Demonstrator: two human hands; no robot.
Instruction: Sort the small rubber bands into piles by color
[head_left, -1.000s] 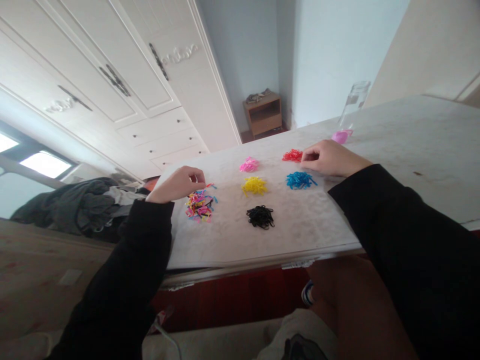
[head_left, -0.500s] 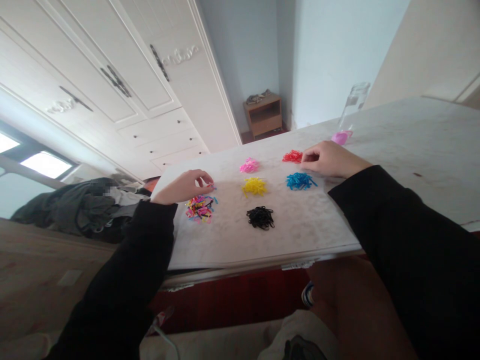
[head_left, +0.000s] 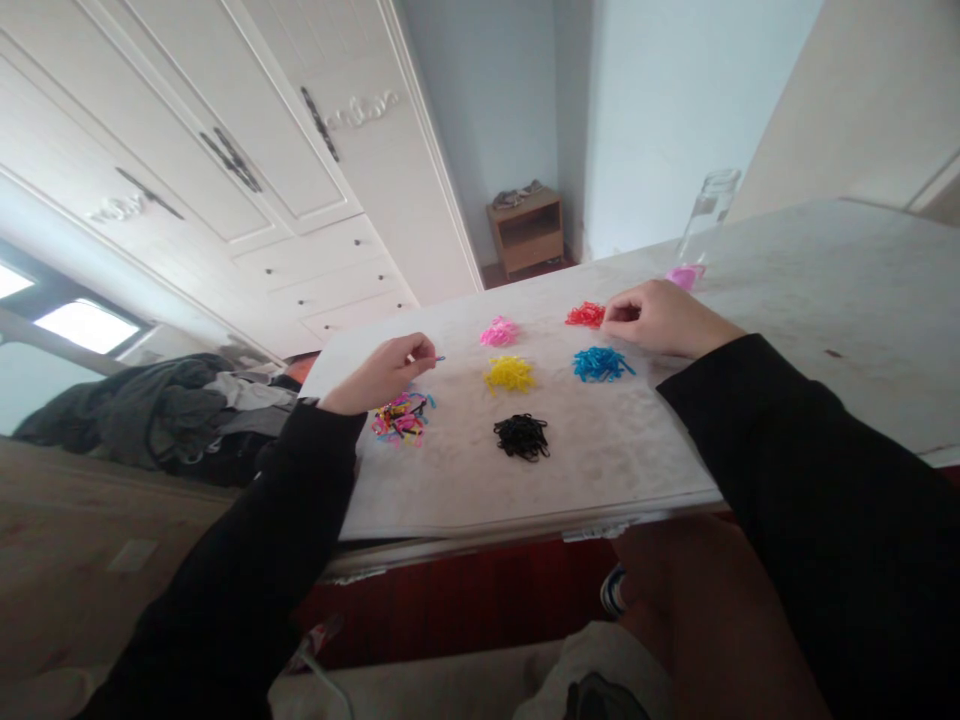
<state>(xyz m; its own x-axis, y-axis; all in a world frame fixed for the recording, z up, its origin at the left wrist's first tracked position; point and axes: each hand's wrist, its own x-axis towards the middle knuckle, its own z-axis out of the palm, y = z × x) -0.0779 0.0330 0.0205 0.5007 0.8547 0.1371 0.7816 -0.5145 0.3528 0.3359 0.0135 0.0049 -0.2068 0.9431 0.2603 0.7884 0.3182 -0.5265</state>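
Note:
My left hand (head_left: 390,368) pinches a small bluish rubber band (head_left: 440,358) between thumb and finger, held above the table beyond a mixed pile of coloured rubber bands (head_left: 403,420). Beside a heap of red rubber bands (head_left: 585,315), my right hand (head_left: 660,318) rests with its fingertips pressed together; whatever they may hold is hidden. Sorted by colour, a pink heap (head_left: 499,331), a yellow heap (head_left: 510,374), a blue heap (head_left: 600,364) and a black heap (head_left: 521,437) of rubber bands lie between and in front of my hands.
A clear glass bottle (head_left: 706,215) and a pink object (head_left: 684,277) stand behind my right hand on the white table (head_left: 600,450). Dark clothes (head_left: 165,410) are piled at the left. A white wardrobe (head_left: 247,150) and a small wooden cabinet (head_left: 528,230) are farther back.
My left hand has moved right and slightly up, away from the mixed pile, with the bluish band in its fingertips. My right hand has stayed beside the red heap.

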